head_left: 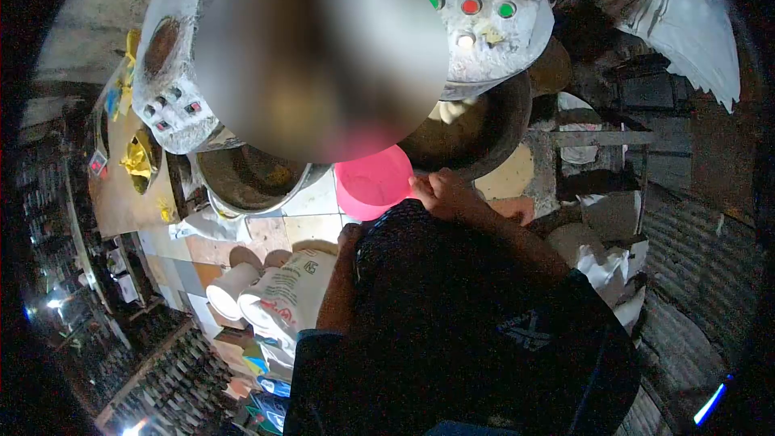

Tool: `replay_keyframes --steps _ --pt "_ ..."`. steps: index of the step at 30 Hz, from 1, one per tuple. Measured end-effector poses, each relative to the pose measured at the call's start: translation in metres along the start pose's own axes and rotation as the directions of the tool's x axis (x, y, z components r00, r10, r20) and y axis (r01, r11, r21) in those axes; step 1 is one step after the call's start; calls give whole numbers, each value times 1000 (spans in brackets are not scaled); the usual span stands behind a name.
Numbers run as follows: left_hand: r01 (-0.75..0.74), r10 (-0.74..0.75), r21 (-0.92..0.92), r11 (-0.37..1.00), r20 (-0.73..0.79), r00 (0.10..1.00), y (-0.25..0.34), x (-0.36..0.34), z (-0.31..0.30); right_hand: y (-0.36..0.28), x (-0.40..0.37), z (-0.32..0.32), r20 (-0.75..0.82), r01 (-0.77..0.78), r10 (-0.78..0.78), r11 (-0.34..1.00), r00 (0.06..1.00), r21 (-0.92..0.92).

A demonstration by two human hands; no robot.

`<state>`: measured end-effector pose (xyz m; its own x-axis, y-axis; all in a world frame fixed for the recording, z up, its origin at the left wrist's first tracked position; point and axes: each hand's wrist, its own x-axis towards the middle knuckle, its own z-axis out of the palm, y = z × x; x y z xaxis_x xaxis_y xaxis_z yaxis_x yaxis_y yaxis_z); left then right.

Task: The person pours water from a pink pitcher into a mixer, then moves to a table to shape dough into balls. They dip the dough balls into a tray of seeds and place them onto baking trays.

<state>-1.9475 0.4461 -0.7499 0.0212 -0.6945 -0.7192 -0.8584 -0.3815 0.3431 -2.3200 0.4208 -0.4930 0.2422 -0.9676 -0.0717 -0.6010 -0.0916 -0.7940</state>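
Observation:
A pink plastic dipper (pixel 373 183) is held out in front of my body, its round cup facing up. My right hand (pixel 441 194) is closed around its short handle at the cup's right side. Part of the dipper's far rim vanishes under a large blurred patch. Down at my left side, beside my dark shirt (pixel 476 315), is my left hand (pixel 349 236); its fingers are mostly hidden. Beyond the dipper stand two mixer bowls: a dark right bowl (pixel 513 133) with pale dough (pixel 452 111) at its edge, and a left bowl (pixel 242 186).
White machine housings with push buttons (pixel 471 6) rise behind the bowls. On the left, a wooden table (pixel 121 202) carries a yellow bag (pixel 139 153). White sacks (pixel 295 291) and a white bucket (pixel 230 292) stand on the tiled floor (pixel 311 230). Corrugated metal sheeting (pixel 694 242) lies at right.

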Motion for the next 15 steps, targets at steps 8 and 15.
replay_keyframes --steps 8,15 --pt "-22 26 -62 998 56 998 36 -34 -29 -2 3 0 -34 153 -166 957 986 -245" --pt "-161 166 -83 983 58 984 15 -17 -24 -14 2 -15 25 -126 128 988 991 -90"
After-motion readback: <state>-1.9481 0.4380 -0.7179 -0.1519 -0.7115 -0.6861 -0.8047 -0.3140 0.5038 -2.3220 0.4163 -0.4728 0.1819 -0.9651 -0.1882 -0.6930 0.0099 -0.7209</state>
